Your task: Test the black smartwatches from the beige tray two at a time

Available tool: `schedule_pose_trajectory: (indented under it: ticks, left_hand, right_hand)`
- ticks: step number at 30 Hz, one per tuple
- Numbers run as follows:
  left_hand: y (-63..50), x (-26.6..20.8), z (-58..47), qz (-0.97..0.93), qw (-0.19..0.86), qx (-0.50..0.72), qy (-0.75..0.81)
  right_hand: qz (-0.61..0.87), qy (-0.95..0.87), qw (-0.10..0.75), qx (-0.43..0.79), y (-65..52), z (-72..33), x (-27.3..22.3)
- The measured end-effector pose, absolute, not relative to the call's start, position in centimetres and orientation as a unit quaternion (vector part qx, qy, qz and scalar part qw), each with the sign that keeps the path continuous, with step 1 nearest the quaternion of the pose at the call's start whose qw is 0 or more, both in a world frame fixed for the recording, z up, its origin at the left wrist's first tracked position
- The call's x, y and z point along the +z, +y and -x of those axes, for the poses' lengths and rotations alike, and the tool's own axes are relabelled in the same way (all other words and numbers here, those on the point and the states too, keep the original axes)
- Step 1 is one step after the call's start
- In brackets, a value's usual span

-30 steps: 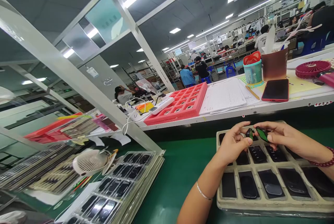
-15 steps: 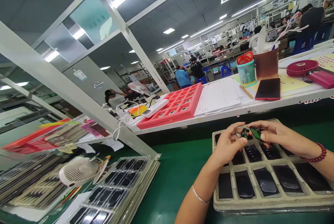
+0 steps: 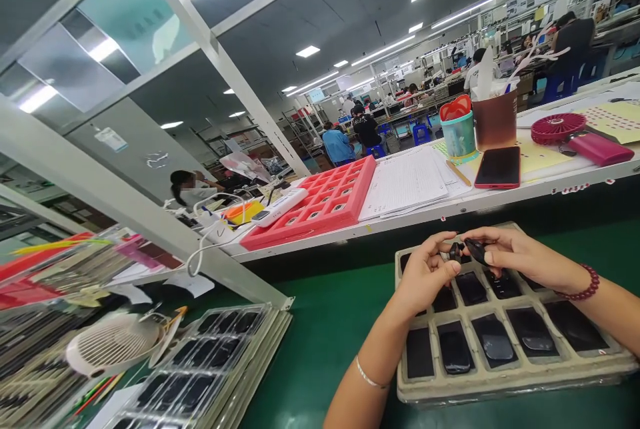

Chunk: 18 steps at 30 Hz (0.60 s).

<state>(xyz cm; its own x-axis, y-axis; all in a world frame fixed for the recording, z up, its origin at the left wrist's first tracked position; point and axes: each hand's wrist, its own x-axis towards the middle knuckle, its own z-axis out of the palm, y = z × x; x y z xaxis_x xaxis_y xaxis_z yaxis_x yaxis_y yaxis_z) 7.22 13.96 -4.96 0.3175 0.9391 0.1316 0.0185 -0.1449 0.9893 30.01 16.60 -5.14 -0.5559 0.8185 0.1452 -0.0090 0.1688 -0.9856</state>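
Observation:
Both hands are raised over a beige compartment tray (image 3: 453, 385) on the green tabletop. My left hand (image 3: 425, 272) pinches a small black part (image 3: 455, 252) between thumb and fingers; its kind is too small to make out. My right hand (image 3: 525, 257) grips a glossy black rounded piece (image 3: 476, 250), held close to that part. Whether the two pieces touch, I cannot tell. Beneath them, dark flat pieces (image 3: 455, 349) with rounded corners lie one to a compartment. Some compartments at the back are hidden by my hands.
A stack of clear trays (image 3: 215, 355) with black pieces stands left, beside a white fan (image 3: 107, 349). The shelf ahead bears a red foam tray (image 3: 320, 199), papers (image 3: 403, 185), a phone (image 3: 499, 167), cups (image 3: 495, 121) and a pink fan (image 3: 557, 129). A slanted metal post (image 3: 240, 75) rises left.
The view has shifted, so the scene sits further left. The piece in my right hand showed a green face before and now looks black. Both hands keep their holds.

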Motion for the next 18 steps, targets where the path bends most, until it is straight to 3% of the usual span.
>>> schedule_pose_trajectory:
  ticks: [8,13,18]
  left_hand:
    - [14.08,-4.99,-7.28,-0.601,0.543,0.449,0.378]
    - [14.38,-4.62,-7.27,-0.568,0.551,0.462,0.401]
    - [14.31,-4.48,-7.44,-0.550,0.560,0.469,0.404]
  right_hand:
    - [0.293,-0.661,0.367,0.586,16.68,-30.01,-5.16]
    - [0.306,-0.563,0.415,0.647,17.02,-29.90,-5.59]
    - [0.309,-0.602,0.403,0.616,17.28,-29.80,-6.06]
